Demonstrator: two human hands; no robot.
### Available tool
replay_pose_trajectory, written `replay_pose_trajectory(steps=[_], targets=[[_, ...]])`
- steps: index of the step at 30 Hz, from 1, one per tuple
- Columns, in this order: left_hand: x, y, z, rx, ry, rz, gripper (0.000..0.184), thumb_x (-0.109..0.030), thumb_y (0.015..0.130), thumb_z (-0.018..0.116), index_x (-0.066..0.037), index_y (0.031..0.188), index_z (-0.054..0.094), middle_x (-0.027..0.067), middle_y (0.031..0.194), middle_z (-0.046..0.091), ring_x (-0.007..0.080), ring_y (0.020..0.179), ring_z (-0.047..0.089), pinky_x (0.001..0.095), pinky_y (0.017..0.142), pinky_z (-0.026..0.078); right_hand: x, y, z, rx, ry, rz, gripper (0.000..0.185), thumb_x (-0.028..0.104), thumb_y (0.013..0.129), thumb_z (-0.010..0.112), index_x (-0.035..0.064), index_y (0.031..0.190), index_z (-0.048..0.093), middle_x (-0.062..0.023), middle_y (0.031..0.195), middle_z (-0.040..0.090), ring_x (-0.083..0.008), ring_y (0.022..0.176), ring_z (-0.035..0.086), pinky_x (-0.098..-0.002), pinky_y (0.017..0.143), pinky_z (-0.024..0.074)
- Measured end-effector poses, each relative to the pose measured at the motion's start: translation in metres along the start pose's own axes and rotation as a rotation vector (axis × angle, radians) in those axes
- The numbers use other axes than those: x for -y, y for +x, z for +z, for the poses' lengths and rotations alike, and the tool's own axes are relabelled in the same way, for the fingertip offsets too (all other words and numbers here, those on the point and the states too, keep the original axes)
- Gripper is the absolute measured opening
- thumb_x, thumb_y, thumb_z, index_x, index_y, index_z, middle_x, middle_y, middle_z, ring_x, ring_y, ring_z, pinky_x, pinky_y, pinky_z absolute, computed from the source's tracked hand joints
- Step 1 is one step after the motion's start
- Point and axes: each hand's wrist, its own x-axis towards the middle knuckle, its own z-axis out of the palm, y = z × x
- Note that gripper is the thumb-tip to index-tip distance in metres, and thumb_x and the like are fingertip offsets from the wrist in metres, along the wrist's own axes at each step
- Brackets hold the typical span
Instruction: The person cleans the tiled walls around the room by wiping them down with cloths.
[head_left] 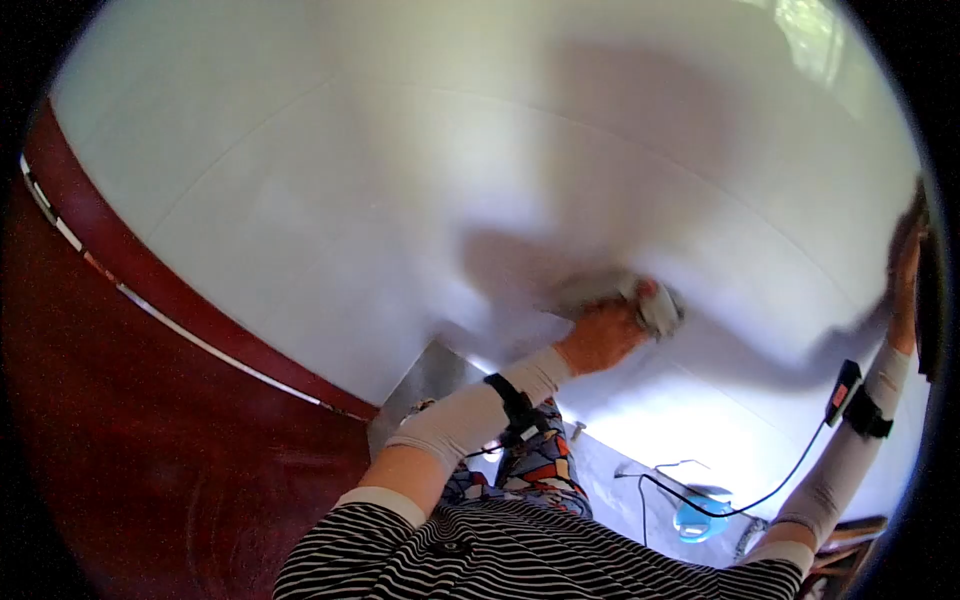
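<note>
My left hand (605, 337) reaches across to the middle of the view and is closed round a bunched, greyish-white cloth (658, 308) with a red patch. The cloth is at the white wall (470, 190); motion blurs its outline, and the hand's shadow falls beside it. At the far right, my right hand (906, 275) is raised against a dark upright edge (930, 310). Its fingers seem stretched upward along that edge, seen side-on and partly in shadow. Both forearms wear pale sleeves with black straps.
A dark red surface (180, 440) with a pale strip fills the left. Below, a blue container (700, 520) stands near a black cable (740, 512) that runs to the device on my right forearm. Brown wooden pieces (845, 550) are at the lower right.
</note>
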Motion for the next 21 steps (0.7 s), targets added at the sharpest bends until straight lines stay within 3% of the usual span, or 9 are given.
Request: replay_pose_trajectory(steps=[1, 4, 8, 11, 12, 13, 17, 19, 21], targets=[[-0.009, 0.000, 0.012, 0.117, -0.037, 0.123, 0.028, -0.023, 0.091, 0.057, -0.010, 0.115, 0.061, 0.0143, 0.112, 0.059, 0.0344, 0.105, 0.058, 0.0485, 0.088, 0.050, -0.001, -0.006, 0.000, 0.046, 0.056, 0.087, 0.046, 0.027, 0.093, 0.054, -0.0045, 0.124, 0.044, -0.0251, 0.121, 0.048, -0.0358, 0.107, 0.053, -0.0463, 0.088, 0.0472], [-0.023, 0.003, 0.030, 0.194, 0.022, 0.150, 0.023, -0.019, 0.093, 0.054, -0.021, 0.114, 0.063, 0.0058, 0.111, 0.061, 0.0246, 0.096, 0.064, 0.0397, 0.075, 0.057, -0.004, -0.027, -0.003, 0.198, 0.198, 0.352, 0.044, 0.015, 0.091, 0.062, -0.0031, 0.129, 0.048, -0.0192, 0.124, 0.056, -0.0254, 0.105, 0.061, -0.0331, 0.088, 0.0512], [-0.018, 0.044, -0.010, 0.252, 0.096, 0.252, 0.022, -0.020, 0.092, 0.055, -0.025, 0.111, 0.065, 0.0041, 0.115, 0.062, 0.0234, 0.091, 0.066, 0.0365, 0.073, 0.059, 0.009, -0.011, 0.000, 0.097, -0.063, 0.155, 0.039, 0.016, 0.091, 0.065, 0.0011, 0.126, 0.056, -0.0168, 0.125, 0.059, -0.0245, 0.104, 0.064, -0.0291, 0.088, 0.0529], [-0.015, 0.100, -0.051, -0.132, 0.187, 0.466, 0.018, -0.023, 0.087, 0.061, -0.023, 0.104, 0.067, 0.0043, 0.124, 0.061, 0.0223, 0.086, 0.067, 0.0343, 0.068, 0.059, 0.031, 0.010, -0.004, 0.136, -0.049, 0.192, 0.047, 0.011, 0.088, 0.066, 0.0021, 0.130, 0.049, -0.0180, 0.131, 0.054, -0.0275, 0.117, 0.056, -0.0344, 0.100, 0.0447], [-0.024, 0.119, -0.075, -0.092, 0.271, 0.425, 0.017, -0.025, 0.086, 0.063, -0.021, 0.102, 0.067, 0.0068, 0.126, 0.060, 0.0230, 0.088, 0.066, 0.0345, 0.071, 0.058, 0.031, 0.009, -0.005, 0.099, -0.027, 0.214, 0.046, 0.011, 0.087, 0.066, 0.0026, 0.129, 0.050, -0.0178, 0.131, 0.055, -0.0283, 0.117, 0.057, -0.0347, 0.101, 0.0441], [-0.033, 0.137, -0.102, -0.053, 0.355, 0.383, 0.017, -0.026, 0.084, 0.066, -0.019, 0.099, 0.068, 0.0093, 0.128, 0.059, 0.0236, 0.090, 0.065, 0.0347, 0.073, 0.057, 0.029, 0.011, -0.005, 0.073, 0.022, 0.194, 0.046, 0.010, 0.087, 0.066, 0.0033, 0.129, 0.050, -0.0172, 0.131, 0.055, -0.0283, 0.116, 0.057, -0.0352, 0.100, 0.0446], [-0.017, 0.188, -0.155, -0.449, 0.416, 0.480, 0.027, -0.032, 0.081, 0.069, -0.013, 0.099, 0.066, 0.0185, 0.124, 0.054, 0.0363, 0.111, 0.053, 0.0464, 0.090, 0.047, 0.027, 0.005, -0.006, 0.055, -0.110, 0.203, 0.041, 0.022, 0.089, 0.067, 0.0047, 0.124, 0.055, -0.0164, 0.123, 0.061, -0.0261, 0.111, 0.061, -0.0335, 0.092, 0.0496], [0.003, 0.196, -0.178, -0.548, 0.457, 0.346, 0.038, -0.036, 0.084, 0.067, -0.007, 0.108, 0.062, 0.0205, 0.117, 0.054, 0.0419, 0.113, 0.049, 0.0497, 0.093, 0.043, 0.031, 0.009, -0.007, 0.079, -0.011, 0.137, 0.051, -0.006, 0.075, 0.041, -0.0019, 0.126, 0.045, -0.0272, 0.132, 0.045, -0.0353, 0.118, 0.051, -0.0421, 0.100, 0.0420], [0.026, 0.188, -0.197, -0.699, 0.532, 0.278, 0.048, -0.035, 0.089, 0.063, 0.001, 0.118, 0.053, 0.0246, 0.118, 0.051, 0.0432, 0.113, 0.047, 0.0490, 0.097, 0.039, 0.025, 0.007, -0.007, 0.070, -0.006, 0.173, 0.049, -0.005, 0.073, 0.041, -0.0024, 0.122, 0.046, -0.0284, 0.128, 0.047, -0.0373, 0.117, 0.051, -0.0437, 0.101, 0.0415]])
